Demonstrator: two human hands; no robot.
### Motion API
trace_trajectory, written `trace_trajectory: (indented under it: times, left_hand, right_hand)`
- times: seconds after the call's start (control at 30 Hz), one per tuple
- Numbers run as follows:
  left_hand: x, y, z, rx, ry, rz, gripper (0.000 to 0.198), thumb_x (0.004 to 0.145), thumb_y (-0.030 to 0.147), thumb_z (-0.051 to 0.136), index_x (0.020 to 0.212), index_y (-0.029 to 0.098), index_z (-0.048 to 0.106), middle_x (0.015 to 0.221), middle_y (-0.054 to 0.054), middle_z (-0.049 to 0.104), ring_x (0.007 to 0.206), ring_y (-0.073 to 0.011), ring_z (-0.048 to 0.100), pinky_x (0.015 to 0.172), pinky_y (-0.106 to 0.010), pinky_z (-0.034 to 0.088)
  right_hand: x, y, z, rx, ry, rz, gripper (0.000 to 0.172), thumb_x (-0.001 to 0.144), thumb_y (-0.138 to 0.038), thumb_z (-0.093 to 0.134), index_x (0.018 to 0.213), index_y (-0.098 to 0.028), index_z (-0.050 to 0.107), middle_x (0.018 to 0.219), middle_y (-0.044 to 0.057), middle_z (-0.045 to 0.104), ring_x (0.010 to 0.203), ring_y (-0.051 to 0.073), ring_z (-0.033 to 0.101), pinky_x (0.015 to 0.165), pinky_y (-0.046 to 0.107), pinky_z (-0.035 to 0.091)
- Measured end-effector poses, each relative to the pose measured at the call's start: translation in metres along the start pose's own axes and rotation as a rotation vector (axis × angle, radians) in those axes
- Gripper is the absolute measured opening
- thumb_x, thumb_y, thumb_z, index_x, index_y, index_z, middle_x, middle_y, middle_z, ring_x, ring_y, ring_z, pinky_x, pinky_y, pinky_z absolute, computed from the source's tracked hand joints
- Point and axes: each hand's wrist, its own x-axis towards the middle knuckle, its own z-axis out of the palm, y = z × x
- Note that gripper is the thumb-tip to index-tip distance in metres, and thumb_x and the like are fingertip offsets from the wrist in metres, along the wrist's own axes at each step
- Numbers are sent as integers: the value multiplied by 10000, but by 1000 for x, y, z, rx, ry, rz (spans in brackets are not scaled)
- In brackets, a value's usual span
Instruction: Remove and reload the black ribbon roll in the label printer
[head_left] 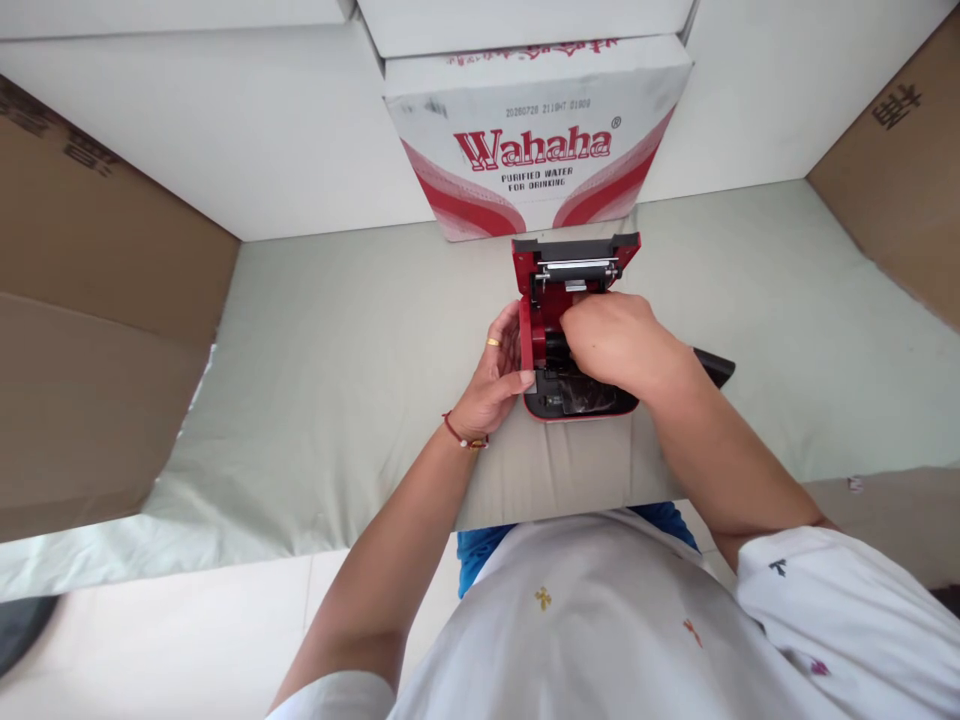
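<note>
A boxy red-and-black plastic device (553,300), hinged lid raised, sits on the desk (360,350) under creased pale-green cloth. The left hand (495,385) has its grip around the side wall. The right hand (611,335) reaches inside; its fingers are hidden, grip impossible to tell. Its wrist partly covers a smooth black bar (716,368).
</note>
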Motion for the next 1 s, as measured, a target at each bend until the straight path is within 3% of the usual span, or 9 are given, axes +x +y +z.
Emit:
trace_trajectory:
  times: [0.13,0.33,0.47,0.57,0.67,0.8,0.87,1.0]
  left_hand:
    - [0,-1,0,-45,1,1,1102,811,751,976,1743,426,485,1925,-94,422,1794,-379,422,1423,-562,452]
    - [-1,-1,4,-209,-21,14,978,849,637,1000,1699,452,553,1920,-28,425,1825,-370,347,1496,-558,323]
    - [-2,1,3,-226,-9,9,964,841,606,1016,1686,453,577,1908,-19,440,1836,-385,314,1513,-578,287]
    - [-2,2,3,-230,-3,-9,957,837,604,1021,1679,465,588,1911,-8,435,1846,-382,291,1520,-577,275]
    - [-3,2,3,-228,-4,-17,961,840,615,1014,1685,449,588,1913,-21,435,1841,-384,303,1522,-583,274]
    - [-2,3,2,-214,12,-18,965,825,623,1021,1676,457,596,1914,-15,437,1831,-383,330,1515,-577,301]
    - [-2,3,2,-205,21,-20,969,817,629,1023,1672,456,601,1917,-15,436,1831,-385,331,1514,-575,304]
    - [-3,5,3,-202,34,-19,938,817,621,1023,1652,468,623,1905,2,456,1834,-374,330,1524,-567,283]
  right_hand:
    - [-2,-8,-14,-28,-87,34,260,1022,-147,621,1009,-189,877,990,226,891,932,388,849,761,459,582]
    - [-34,-18,-39,8,-111,130,366,1085,-211,612,1427,-152,727,1377,240,801,1028,371,826,770,423,561]
    - [-90,5,-61,443,-47,31,281,1111,-402,664,1309,-229,764,1188,111,829,883,274,789,763,385,578]
    - [-136,41,-67,766,-42,98,467,1115,-680,638,1329,-298,801,964,53,827,739,255,755,614,365,557]
    - [-162,74,-49,774,-77,238,574,1052,-798,664,1284,-302,836,880,51,814,676,255,715,555,367,529]
    - [-162,89,-1,705,-190,289,618,1032,-800,616,1215,-255,843,747,30,763,616,244,668,571,379,526]
    - [-157,87,17,712,-156,290,585,1047,-736,599,1257,-246,839,874,59,836,682,259,721,638,406,577]
    - [-157,95,30,637,130,345,471,1088,-565,596,1383,-280,827,1346,115,873,1045,336,838,941,511,658]
